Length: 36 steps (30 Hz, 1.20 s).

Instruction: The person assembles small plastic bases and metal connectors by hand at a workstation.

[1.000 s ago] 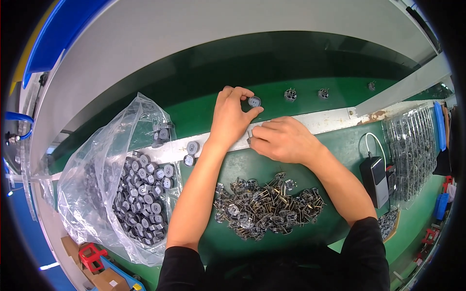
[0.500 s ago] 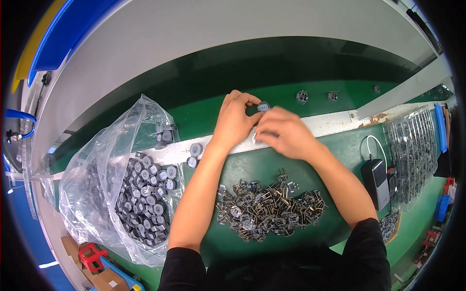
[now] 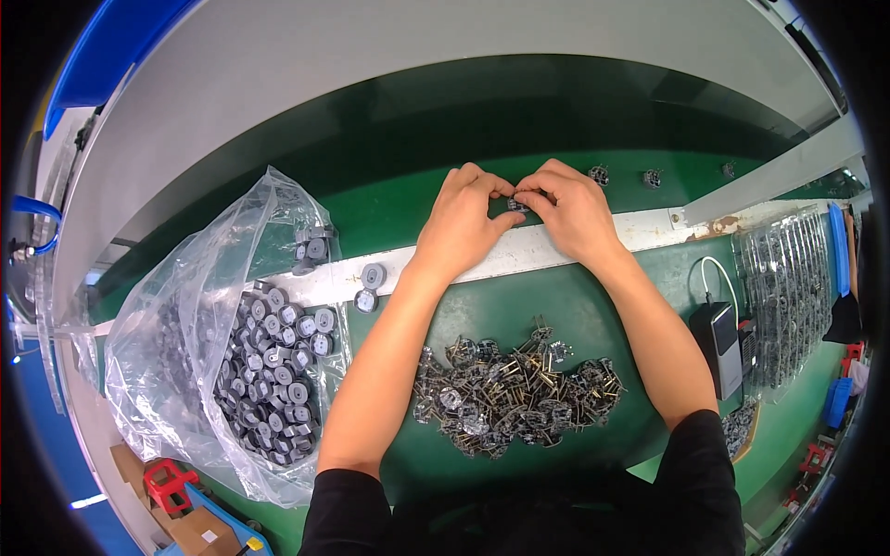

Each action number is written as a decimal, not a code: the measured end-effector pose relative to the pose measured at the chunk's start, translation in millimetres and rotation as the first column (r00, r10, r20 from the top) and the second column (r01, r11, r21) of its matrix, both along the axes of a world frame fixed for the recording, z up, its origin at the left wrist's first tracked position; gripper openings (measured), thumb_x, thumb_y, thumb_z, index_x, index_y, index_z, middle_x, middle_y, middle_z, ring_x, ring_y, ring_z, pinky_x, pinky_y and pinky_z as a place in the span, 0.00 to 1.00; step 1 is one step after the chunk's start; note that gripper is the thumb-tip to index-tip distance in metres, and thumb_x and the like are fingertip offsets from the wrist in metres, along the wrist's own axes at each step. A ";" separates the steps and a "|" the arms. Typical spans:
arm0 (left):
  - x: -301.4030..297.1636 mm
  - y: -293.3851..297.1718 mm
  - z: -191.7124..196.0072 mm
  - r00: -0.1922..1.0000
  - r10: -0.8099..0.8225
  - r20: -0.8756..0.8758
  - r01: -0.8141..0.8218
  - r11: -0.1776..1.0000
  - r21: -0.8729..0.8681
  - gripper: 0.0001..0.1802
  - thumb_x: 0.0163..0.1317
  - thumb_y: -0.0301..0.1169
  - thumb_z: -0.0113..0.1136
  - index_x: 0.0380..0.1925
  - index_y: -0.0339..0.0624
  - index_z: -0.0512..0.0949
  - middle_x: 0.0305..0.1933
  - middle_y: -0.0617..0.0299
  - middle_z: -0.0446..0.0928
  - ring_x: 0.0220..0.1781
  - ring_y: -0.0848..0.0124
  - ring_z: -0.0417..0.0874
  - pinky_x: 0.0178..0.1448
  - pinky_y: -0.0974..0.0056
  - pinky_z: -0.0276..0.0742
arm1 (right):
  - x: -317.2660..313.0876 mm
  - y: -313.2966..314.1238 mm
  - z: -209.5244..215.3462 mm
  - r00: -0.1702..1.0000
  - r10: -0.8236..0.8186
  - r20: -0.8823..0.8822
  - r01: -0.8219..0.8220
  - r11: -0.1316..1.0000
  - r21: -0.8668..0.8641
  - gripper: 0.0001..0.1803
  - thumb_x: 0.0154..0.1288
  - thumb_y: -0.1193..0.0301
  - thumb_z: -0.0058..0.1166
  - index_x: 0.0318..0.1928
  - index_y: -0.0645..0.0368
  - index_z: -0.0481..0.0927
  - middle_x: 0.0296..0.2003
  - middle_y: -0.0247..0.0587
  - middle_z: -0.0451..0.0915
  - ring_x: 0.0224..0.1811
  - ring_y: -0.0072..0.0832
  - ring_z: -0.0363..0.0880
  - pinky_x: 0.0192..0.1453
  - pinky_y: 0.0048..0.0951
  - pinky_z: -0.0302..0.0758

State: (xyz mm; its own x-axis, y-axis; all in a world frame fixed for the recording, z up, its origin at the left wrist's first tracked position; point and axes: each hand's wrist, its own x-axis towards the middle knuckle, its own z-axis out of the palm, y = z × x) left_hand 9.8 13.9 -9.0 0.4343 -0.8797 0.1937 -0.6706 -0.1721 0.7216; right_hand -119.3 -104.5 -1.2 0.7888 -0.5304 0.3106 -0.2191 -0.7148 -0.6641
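Observation:
Over the green strip beyond the white rail, my left hand [image 3: 466, 221] and my right hand [image 3: 570, 215] meet fingertip to fingertip. Between them is a small round part [image 3: 517, 205], grey and dark with metallic bits on top. Thumb and index finger of each hand pinch it, and fingers cover much of it. Below my forearms lies a heap of small circuit-board parts with metal pins [image 3: 514, 398]. Two loose grey round plastic housings, one of them [image 3: 374, 275] on the rail, sit left of my left forearm.
A clear plastic bag [image 3: 167, 361] at left spills many grey round housings [image 3: 269, 380]. Several small round assemblies [image 3: 652, 178] stand along the green strip at right. A black power bank [image 3: 716, 338] with a white cable and stacked clear trays [image 3: 788, 296] lie on the right.
My right hand has moved up from the rail to the round part beside my left fingers; both now pinch it. The assemblies on the green strip have shifted right.

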 end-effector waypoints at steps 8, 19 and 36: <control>10.5 8.4 22.8 0.985 -0.025 0.173 0.042 0.995 -0.095 0.21 0.51 0.36 0.74 0.43 0.38 0.82 0.43 0.52 0.79 0.51 0.57 0.77 0.54 0.56 0.75 | -5.8 -0.1 5.1 0.993 -0.039 0.107 0.051 0.993 -0.110 0.08 0.57 0.72 0.64 0.38 0.58 0.85 0.31 0.38 0.78 0.33 0.34 0.78 0.38 0.34 0.74; 31.7 93.5 86.1 0.919 0.070 0.388 -0.358 0.557 0.749 0.33 0.48 0.48 0.75 0.45 0.32 0.79 0.46 0.43 0.82 0.51 0.48 0.83 0.55 0.52 0.79 | -10.6 63.6 14.4 0.625 0.779 -0.052 -0.769 0.625 0.133 0.11 0.50 0.70 0.69 0.37 0.51 0.88 0.32 0.30 0.75 0.43 0.29 0.73 0.54 0.33 0.65; 33.7 74.3 70.2 0.914 0.196 -0.355 -0.068 0.937 0.343 0.22 0.56 0.25 0.69 0.52 0.32 0.78 0.47 0.52 0.83 0.47 0.66 0.84 0.54 0.63 0.78 | -4.9 39.9 16.7 0.674 0.727 0.131 -0.607 0.443 0.660 0.10 0.55 0.75 0.65 0.39 0.59 0.87 0.31 0.35 0.80 0.31 0.24 0.75 0.37 0.28 0.73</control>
